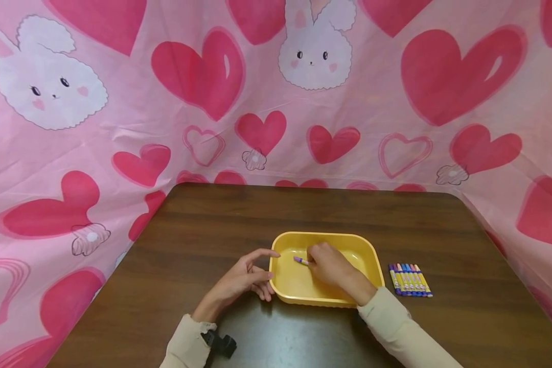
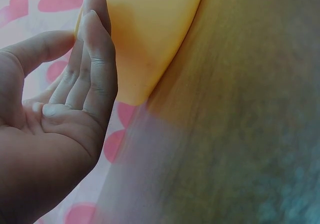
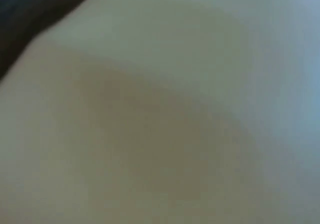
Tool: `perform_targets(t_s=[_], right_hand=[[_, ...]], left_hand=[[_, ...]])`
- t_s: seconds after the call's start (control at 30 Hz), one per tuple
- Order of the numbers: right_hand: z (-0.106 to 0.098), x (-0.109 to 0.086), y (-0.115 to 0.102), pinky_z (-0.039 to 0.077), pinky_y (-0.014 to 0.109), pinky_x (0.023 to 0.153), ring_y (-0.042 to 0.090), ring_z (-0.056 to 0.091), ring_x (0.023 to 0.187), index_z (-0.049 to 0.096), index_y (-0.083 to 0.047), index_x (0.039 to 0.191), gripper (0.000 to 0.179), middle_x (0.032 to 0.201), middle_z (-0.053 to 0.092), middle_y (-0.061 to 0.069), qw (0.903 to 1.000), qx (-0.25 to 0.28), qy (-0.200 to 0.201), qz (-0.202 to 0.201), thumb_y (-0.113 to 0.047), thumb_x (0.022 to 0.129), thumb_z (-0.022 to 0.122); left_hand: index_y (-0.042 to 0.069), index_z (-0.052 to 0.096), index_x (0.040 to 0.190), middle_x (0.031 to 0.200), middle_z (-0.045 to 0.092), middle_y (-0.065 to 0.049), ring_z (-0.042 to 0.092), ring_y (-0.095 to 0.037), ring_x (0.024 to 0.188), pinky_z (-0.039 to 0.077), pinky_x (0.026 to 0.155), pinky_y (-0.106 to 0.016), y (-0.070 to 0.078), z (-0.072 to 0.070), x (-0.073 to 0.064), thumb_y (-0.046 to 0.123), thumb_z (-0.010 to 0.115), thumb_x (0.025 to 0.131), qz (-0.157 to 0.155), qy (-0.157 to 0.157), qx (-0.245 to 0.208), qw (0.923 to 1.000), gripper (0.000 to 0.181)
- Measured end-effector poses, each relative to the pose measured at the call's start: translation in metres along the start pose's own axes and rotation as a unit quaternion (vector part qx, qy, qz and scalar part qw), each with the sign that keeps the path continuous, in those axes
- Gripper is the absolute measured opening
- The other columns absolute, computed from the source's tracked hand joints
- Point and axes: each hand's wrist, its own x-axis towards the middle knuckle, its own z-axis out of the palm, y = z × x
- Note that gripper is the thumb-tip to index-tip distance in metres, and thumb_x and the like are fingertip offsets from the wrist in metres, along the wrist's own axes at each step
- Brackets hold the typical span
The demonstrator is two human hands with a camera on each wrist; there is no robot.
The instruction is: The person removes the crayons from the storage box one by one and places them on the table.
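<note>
A yellow plastic basin (image 1: 299,296) with rounded corners stands on the table. At its left end my left hand (image 1: 244,278) holds the rim, thumb and index finger at the edge. The left wrist view shows that hand (image 2: 75,99) with the thumb and fingertips pinching the basin's wall (image 2: 145,29). Inside the basin, my right hand (image 1: 328,263) grips a crayon (image 1: 301,260) with a purple tip that points left; the rest of it is hidden by the fingers. The right wrist view is a pale blur that shows no hand.
Several crayons (image 1: 410,280) with yellow wrappers lie side by side in a row, just right of the basin. The dark wooden table (image 1: 211,220) meets a pink cloth (image 1: 368,97) with hearts and rabbits at the back and sides.
</note>
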Motion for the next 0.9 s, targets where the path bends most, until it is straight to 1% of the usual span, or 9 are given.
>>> perform_targets(t_s=[0.17, 0.33, 0.47, 0.67, 0.9], right_hand=[[-0.003, -0.004, 0.001, 0.037, 0.024, 0.052, 0.012, 0.040, 0.057, 0.058, -0.008, 0.066, 0.023, 0.063, 0.045, -0.004, 0.9999, 0.005, 0.009, -0.008, 0.008, 0.080, 0.069], [-0.006, -0.008, 0.002, 0.039, 0.023, 0.054, 0.011, 0.042, 0.059, 0.061, -0.005, 0.069, 0.019, 0.064, 0.051, -0.002, 0.9991, 0.011, 0.028, -0.030, 0.008, 0.079, 0.071], [-0.010, -0.012, 0.002, 0.041, 0.023, 0.056, 0.011, 0.044, 0.061, 0.063, -0.004, 0.072, 0.015, 0.067, 0.055, 0.000, 0.9986, 0.018, 0.035, -0.035, 0.007, 0.079, 0.071], [-0.021, -0.019, 0.002, 0.043, 0.026, 0.058, 0.012, 0.046, 0.064, 0.064, -0.005, 0.074, 0.014, 0.068, 0.055, -0.001, 0.9984, 0.013, 0.048, -0.029, 0.005, 0.079, 0.074], [-0.029, -0.029, 0.009, 0.045, 0.027, 0.060, 0.013, 0.046, 0.065, 0.067, -0.005, 0.079, 0.011, 0.069, 0.054, -0.002, 0.9986, 0.020, 0.049, 0.001, 0.003, 0.080, 0.074]], left_hand=[[0.001, 0.035, 0.148, 0.081, 0.074, -0.014, 0.072, -0.021, 0.064, 0.061, 0.061, -0.036, 0.000, 0.000, 0.000, 0.014, 0.063, 0.098, 0.000, -0.001, -0.004, 1.0000, 0.058], [0.003, 0.036, 0.148, 0.082, 0.074, -0.015, 0.072, -0.022, 0.065, 0.061, 0.062, -0.036, 0.000, 0.000, -0.001, 0.014, 0.063, 0.098, -0.005, 0.003, -0.002, 1.0000, 0.058], [0.003, 0.037, 0.148, 0.082, 0.074, -0.016, 0.072, -0.022, 0.064, 0.061, 0.062, -0.037, 0.000, -0.001, -0.001, 0.014, 0.064, 0.098, -0.005, 0.005, -0.003, 1.0000, 0.058], [0.003, 0.036, 0.148, 0.081, 0.074, -0.014, 0.071, -0.022, 0.064, 0.061, 0.062, -0.036, 0.000, -0.001, -0.001, 0.015, 0.064, 0.098, 0.004, 0.001, 0.000, 1.0000, 0.058], [0.001, 0.035, 0.148, 0.081, 0.074, -0.013, 0.071, -0.021, 0.064, 0.061, 0.062, -0.035, 0.000, -0.001, 0.000, 0.014, 0.063, 0.098, 0.005, -0.005, -0.003, 1.0000, 0.059]])
